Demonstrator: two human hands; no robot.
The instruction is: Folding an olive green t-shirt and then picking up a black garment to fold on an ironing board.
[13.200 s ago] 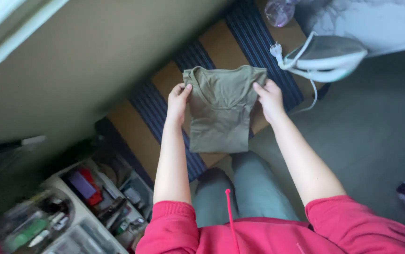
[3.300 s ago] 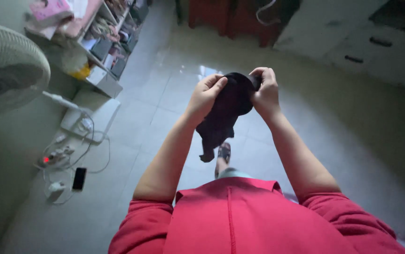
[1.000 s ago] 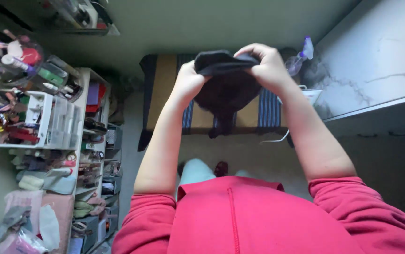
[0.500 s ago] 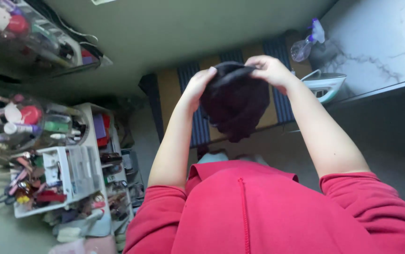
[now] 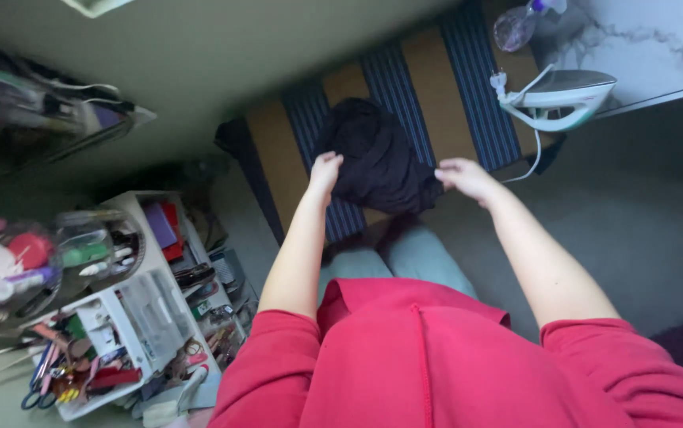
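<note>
Dark garment [image 5: 377, 154] lies bunched on the striped orange-and-blue mat [image 5: 444, 87], its near edge hanging toward the person's knees; left hand [image 5: 325, 168] rests on its left edge, fingers curled onto the cloth (whether they pinch it, cannot tell); right hand [image 5: 464, 174] sits at the lower right corner, fingers loosely bent, touching or just beside the fabric. Steam iron [image 5: 559, 95] stands on the mat's right end, near but apart from the garment, its cord [image 5: 531, 158] trailing off the edge. Risks, as judged: cloth is crumpled, so creases could set in; a right-hand sweep could snag the cord and tip the iron; spray bottle [image 5: 516, 24] behind it could topple
</note>
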